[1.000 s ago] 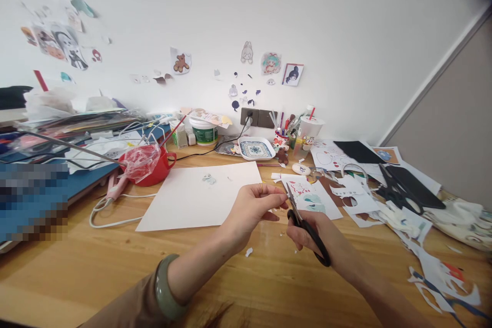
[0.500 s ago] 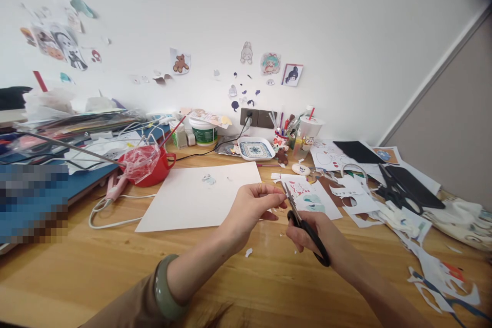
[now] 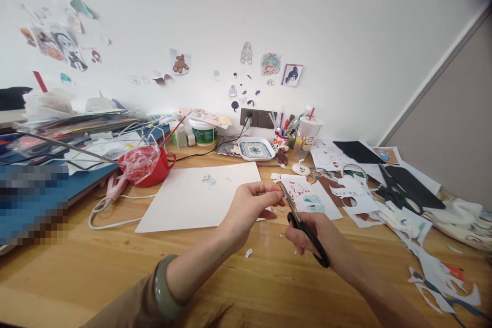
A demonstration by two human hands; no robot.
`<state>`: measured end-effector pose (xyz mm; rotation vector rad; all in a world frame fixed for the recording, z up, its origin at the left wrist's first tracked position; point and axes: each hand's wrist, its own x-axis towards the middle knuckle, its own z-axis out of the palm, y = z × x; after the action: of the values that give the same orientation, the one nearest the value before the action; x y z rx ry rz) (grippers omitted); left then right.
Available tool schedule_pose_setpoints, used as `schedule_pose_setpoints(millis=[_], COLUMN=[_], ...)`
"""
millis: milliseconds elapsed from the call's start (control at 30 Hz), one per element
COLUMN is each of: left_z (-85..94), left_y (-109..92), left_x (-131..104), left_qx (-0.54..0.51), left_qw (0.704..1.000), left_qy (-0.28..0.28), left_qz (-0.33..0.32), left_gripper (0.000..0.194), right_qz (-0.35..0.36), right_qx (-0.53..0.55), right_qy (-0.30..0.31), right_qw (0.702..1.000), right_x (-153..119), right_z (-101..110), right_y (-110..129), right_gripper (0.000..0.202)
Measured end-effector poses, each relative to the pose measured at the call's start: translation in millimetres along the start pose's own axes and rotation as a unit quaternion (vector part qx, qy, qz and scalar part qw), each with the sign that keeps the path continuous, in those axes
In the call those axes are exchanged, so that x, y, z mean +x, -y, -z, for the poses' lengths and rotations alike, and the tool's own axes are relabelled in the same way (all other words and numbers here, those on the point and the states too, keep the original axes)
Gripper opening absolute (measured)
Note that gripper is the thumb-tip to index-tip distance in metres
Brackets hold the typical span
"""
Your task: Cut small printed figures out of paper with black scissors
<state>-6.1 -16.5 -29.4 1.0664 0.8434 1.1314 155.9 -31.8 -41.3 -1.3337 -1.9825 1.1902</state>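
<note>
Over the wooden desk [image 3: 215,282], the black-handled scissors [image 3: 313,237] are gripped by their loops in the right hand [image 3: 322,228], while a tiny pale scrap [image 3: 283,195] is pinched between thumb and fingers of the left hand [image 3: 251,210], just beside the blades [image 3: 289,202]. Both forearms [image 3: 203,261] are extended forward, the hands angled inward toward each other. Most of the scrap is covered by the left hand; whether it is touched by the blades cannot be told.

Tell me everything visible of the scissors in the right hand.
The scissors have black, plastic-looking handles and slim, metallic-looking blades. The right hand grips the handles; the blades slant forward and leftward above the table, tips close to fingertips of the left hand. Any contact there is too small to tell.
</note>
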Motion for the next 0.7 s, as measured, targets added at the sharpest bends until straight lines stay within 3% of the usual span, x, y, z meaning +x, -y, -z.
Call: schedule_pose_setpoints(millis=[333,700], left_z=[-1.6,-1.5], left_y=[1.5,2.1], left_x=[-1.5,-1.1], left_qx=[-0.009,-0.003], left_qw=[0.999,1.000], left_qy=[0.030,0.022], left_qz=[0.013,0.016], left_gripper=[0.016,0.013], right_qz=[0.004,0.012], right_qx=[0.021,-0.003], right_qy=[-0.006,-0.020], right_qw=[1.000,1.000], right_x=[-1.1,2.0], right_z=[-0.9,-3.2], right_y=[3.6,-2.6], right_gripper=[0.030,0.030])
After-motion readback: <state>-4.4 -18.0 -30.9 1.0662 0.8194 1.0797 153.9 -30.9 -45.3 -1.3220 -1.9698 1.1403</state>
